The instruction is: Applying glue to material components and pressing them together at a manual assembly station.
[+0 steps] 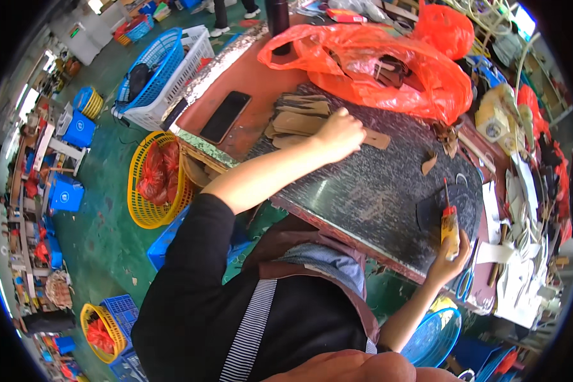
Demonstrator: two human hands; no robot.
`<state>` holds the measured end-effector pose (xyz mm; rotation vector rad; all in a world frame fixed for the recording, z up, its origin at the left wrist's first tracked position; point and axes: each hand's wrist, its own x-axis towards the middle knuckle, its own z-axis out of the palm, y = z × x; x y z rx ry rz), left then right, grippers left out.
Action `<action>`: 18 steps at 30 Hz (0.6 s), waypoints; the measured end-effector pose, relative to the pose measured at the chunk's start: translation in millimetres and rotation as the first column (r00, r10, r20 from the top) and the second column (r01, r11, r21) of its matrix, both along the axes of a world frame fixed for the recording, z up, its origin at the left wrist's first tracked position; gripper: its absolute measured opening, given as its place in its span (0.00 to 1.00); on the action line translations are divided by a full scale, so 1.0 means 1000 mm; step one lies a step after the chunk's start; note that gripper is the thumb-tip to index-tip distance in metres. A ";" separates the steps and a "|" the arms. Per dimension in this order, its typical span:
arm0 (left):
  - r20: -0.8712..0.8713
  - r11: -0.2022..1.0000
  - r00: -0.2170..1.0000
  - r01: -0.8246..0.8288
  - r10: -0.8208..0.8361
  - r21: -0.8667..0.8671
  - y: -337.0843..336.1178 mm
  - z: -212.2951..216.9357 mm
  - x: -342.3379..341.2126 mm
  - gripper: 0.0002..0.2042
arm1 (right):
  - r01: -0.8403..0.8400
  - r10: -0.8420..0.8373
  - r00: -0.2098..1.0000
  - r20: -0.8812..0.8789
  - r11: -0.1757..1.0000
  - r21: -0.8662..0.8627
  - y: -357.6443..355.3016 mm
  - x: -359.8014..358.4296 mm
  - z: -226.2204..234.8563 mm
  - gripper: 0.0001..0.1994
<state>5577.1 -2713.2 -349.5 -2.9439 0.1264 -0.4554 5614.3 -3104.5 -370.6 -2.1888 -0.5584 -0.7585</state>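
My left hand (342,135) is closed, knuckles up, above the dark worn board (356,200) on the table. Beside it lie several flat brown leather-like pieces (297,122), loosely stacked. A brown strip (378,139) sticks out to the right from under the curled fingers, which hide whatever they pinch. At the board's right front edge, my right hand (451,258) is wrapped around a small yellow bottle (449,232) with a red top and a thin, upward-pointing tip. A dark patch (429,212) lies just left of the bottle.
A red plastic bag (388,70) with dark pieces inside lies at the back, near a dark upright bottle (277,25). A phone (226,117) lies left. Blue-handled scissors (466,280) are near my right hand. White scraps (519,254) crowd the right; a yellow basket (137,202) stands on the floor.
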 end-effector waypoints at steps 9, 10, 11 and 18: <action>0.124 0.982 0.988 0.074 -0.096 0.174 -0.018 -0.033 0.045 0.04 | 0.068 -0.061 0.992 0.111 0.996 -0.063 0.006 -0.002 0.004 0.15; 0.128 0.981 0.987 0.078 -0.102 0.177 -0.019 -0.032 0.047 0.04 | 0.074 -0.067 0.991 0.116 0.995 -0.061 0.008 -0.002 0.005 0.15; 0.091 0.982 0.993 0.064 -0.081 0.180 -0.020 -0.031 0.050 0.04 | 0.054 -0.048 0.993 0.108 0.997 -0.054 0.010 -0.002 0.004 0.15; -0.032 0.988 0.998 -0.044 0.049 0.146 -0.035 -0.018 0.058 0.04 | -0.008 0.009 0.997 0.080 1.000 -0.008 0.017 -0.012 0.001 0.15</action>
